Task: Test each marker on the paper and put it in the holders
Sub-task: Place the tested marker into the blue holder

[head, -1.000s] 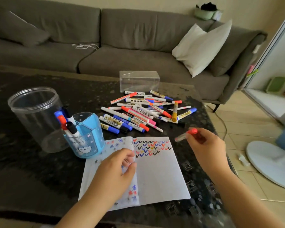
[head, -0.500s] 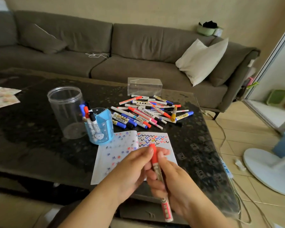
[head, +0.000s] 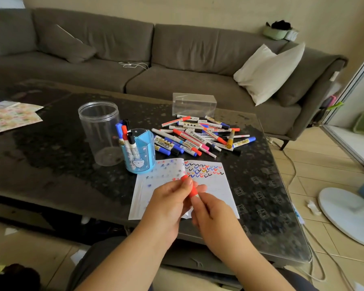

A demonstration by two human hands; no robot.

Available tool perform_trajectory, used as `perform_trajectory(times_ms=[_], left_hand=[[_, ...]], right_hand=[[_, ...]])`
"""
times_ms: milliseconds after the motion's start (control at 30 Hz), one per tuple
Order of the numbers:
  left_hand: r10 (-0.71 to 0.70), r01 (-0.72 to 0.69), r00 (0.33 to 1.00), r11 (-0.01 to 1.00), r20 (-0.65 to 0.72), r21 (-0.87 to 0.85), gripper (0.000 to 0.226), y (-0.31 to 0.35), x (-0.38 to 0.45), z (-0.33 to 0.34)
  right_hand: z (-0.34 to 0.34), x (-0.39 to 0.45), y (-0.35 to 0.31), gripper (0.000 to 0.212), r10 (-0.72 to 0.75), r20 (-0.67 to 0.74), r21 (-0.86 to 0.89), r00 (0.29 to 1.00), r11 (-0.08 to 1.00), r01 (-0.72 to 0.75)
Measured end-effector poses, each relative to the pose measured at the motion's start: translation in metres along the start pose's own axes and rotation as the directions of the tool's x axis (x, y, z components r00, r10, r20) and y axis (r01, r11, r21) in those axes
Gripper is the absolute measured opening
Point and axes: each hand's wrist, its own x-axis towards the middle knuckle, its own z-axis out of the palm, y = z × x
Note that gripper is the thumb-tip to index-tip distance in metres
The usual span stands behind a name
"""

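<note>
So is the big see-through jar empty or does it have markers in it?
Empty. Through the clear jar you see only its bare bottom; the tested markers stand in the blue holder beside it.

Dark table [head: 57,148] — jar [head: 98,133], blue holder [head: 139,155], loose markers [head: 200,136], paper [head: 216,185].

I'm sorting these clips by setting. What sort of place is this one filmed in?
Most likely a home living room. A long grey sofa with a white cushion sits behind a dark low table, and a standing fan's white base rests on the tiled floor beside it.
</note>
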Motion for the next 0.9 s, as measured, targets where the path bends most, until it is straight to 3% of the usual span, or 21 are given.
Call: perform_trajectory(times_ms=[100, 167, 300, 433, 533, 633, 800, 900], left_hand=[[0.001, -0.003, 0.99, 1.0, -0.14, -0.018, 0.023, -0.001, 0.006, 0.0], [0.003, -0.004, 0.983, 1.0, -0.186, -0.001, 0.022, 0.003, 0.011, -0.008], [0.025, -0.021, 0.994, 0.999, -0.108, 0.042, 0.022, 0.002, 0.016, -0.024], [-0.005, 0.009, 0.989, 1.0, -0.15, 0.022, 0.037, -0.007, 0.021, -0.025], [0.027, -0.006, 0.982, 0.993, -0.187, 0.116, 0.043, -0.008, 0.023, -0.027], [0.077, -0.029, 0.982, 0.964, -0.171, 0.266, 0.023, -0.01, 0.029, -0.028], [0.17, -0.074, 0.979, 0.814, -0.115, 0.577, 0.015, -0.019, 0.052, -0.023], [0.256, -0.175, 0.966, 0.703, -0.017, 0.689, 0.01, -0.027, 0.072, -0.02]], right_hand=[[0.003, -0.002, 0.007, 0.023, -0.072, -0.014, -0.25, 0.997, 0.966, 0.066], [0.003, -0.006, 0.013, 0.025, -0.045, 0.001, -0.253, 0.999, 0.967, 0.044], [-0.004, -0.005, 0.02, 0.027, 0.104, 0.108, 0.081, 0.989, 0.99, -0.113], [-0.009, 0.002, 0.022, 0.028, 0.175, 0.18, 0.429, 0.968, 0.871, -0.238], [-0.016, 0.007, 0.022, 0.019, 0.163, 0.152, 0.517, 0.975, 0.827, -0.219], [-0.027, 0.015, 0.029, 0.025, 0.195, 0.103, 0.659, 0.975, 0.721, -0.214], [-0.045, 0.041, 0.046, 0.032, 0.318, 0.142, 0.892, 0.937, 0.369, -0.26], [-0.046, 0.059, 0.061, 0.025, 0.312, 0.093, 0.858, 0.945, 0.457, -0.235]])
